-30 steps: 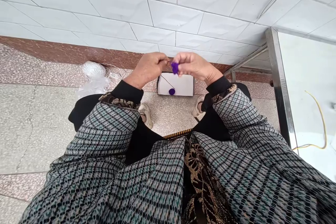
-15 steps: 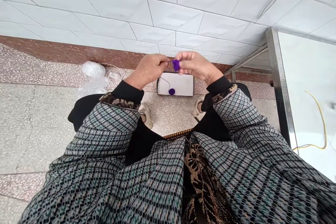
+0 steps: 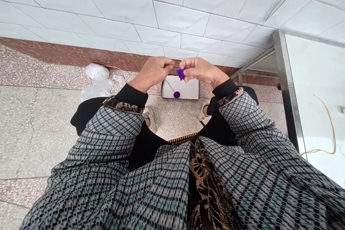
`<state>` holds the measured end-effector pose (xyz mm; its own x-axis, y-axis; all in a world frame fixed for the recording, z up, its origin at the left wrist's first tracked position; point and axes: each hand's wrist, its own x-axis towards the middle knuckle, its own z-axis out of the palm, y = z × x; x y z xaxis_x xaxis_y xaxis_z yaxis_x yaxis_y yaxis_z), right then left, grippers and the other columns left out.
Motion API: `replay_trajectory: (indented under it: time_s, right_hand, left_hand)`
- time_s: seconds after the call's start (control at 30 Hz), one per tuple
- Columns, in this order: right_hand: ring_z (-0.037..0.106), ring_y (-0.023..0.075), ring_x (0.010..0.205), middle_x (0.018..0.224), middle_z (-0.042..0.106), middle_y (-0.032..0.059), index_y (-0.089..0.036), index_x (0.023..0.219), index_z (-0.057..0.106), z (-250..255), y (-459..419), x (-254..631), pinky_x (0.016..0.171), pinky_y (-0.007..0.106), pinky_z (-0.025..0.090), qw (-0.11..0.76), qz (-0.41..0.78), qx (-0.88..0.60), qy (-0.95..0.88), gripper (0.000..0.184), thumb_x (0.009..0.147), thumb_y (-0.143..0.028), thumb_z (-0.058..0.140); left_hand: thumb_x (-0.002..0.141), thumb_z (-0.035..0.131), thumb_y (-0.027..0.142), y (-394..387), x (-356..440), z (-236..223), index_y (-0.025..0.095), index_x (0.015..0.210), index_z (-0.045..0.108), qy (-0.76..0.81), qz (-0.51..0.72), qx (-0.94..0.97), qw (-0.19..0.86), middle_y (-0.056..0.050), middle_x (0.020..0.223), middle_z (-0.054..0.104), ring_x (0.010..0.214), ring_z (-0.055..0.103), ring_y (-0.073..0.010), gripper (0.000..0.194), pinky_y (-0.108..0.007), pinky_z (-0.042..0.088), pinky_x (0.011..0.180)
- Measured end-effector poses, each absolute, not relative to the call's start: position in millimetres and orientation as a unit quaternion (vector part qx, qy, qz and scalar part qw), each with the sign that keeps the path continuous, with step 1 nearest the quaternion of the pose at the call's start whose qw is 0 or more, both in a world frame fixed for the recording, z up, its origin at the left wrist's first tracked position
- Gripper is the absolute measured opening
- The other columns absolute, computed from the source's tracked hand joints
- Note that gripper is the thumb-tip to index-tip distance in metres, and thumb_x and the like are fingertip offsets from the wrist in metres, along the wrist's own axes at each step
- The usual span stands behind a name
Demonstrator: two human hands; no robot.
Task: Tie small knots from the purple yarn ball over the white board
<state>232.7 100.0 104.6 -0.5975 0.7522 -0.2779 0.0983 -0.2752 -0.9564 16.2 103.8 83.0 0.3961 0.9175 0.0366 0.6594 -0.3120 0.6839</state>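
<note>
— Purple yarn first: I see a small purple crocheted piece of yarn (image 3: 180,73) pinched between the two hands, held up in front of the white tiled wall (image 3: 172,3). What do you make of the grips?

— From my seat, the right hand (image 3: 201,71) has its fingers curled in and nips the purple piece at their tips. The left hand (image 3: 153,72) is closed too, fingertips pressed together just beside the piece; it looks to pinch something thin there, but I cannot tell whether that is a hook or only the strand.

— And the thread?

— I follow a thin dark purple strand (image 3: 169,86) slanting down from the hands to a small round ball of purple yarn (image 3: 176,94). That ball lies inside a white rectangular box with a dark rim (image 3: 188,90), which stands on the speckled stone floor (image 3: 32,122) against the reddish-brown skirting (image 3: 67,55).

— Anything around it?

— I see two light shoes (image 3: 151,118) on either side of the box, close to it. Well off to the left, a white ball of cord with loose loops (image 3: 97,72) sits by the skirting. On the right stands a steel-framed white table (image 3: 288,90), with a yellow cord (image 3: 330,122) lying curved on its top. Checked grey-green sleeves (image 3: 115,133) with black cuffs cover both forearms.
</note>
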Motion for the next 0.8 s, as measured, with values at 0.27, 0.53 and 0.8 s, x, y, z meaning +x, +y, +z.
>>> replay_trajectory:
  time_s: [0.27,0.53,0.8]
  right_hand:
    - [0.055,0.0086,0.059,0.065,0.061,-0.0054,-0.019,0.079,0.06,83.7,110.5,229.4,0.056,0.018,0.049,0.31,0.598,-0.491,-0.553,0.027,0.08,-0.003,0.081]
    - [0.063,0.0066,0.06,0.07,0.068,-0.0039,-0.016,0.082,0.065,104.9,99.9,229.5,0.066,0.019,0.058,0.274,0.716,-0.43,-0.476,0.022,0.083,-0.002,0.082]
    - [0.066,0.0066,0.068,0.071,0.065,-0.0067,-0.022,0.087,0.056,91.6,100.6,214.5,0.074,0.016,0.059,0.442,0.703,-0.441,-0.34,0.039,0.085,-0.024,0.095]
  left_hand:
    - [0.089,0.058,0.025,90.9,29.9,81.2,0.02,0.082,0.077,0.364,0.166,0.844,0.357,-0.003,0.082,0.078,0.077,0.068,-0.0162,0.021,-0.031,0.052,0.08]
    - [0.093,0.055,0.017,93.5,32.4,86.6,0.018,0.093,0.066,0.507,0.304,0.716,0.371,-0.001,0.08,0.071,0.074,0.061,-0.0137,0.011,-0.031,0.051,0.077]
    - [0.096,0.058,0.024,87.8,47.7,75.1,0.021,0.099,0.068,0.515,0.353,0.712,0.321,0.0,0.077,0.066,0.075,0.058,-0.0154,0.01,-0.029,0.05,0.074]
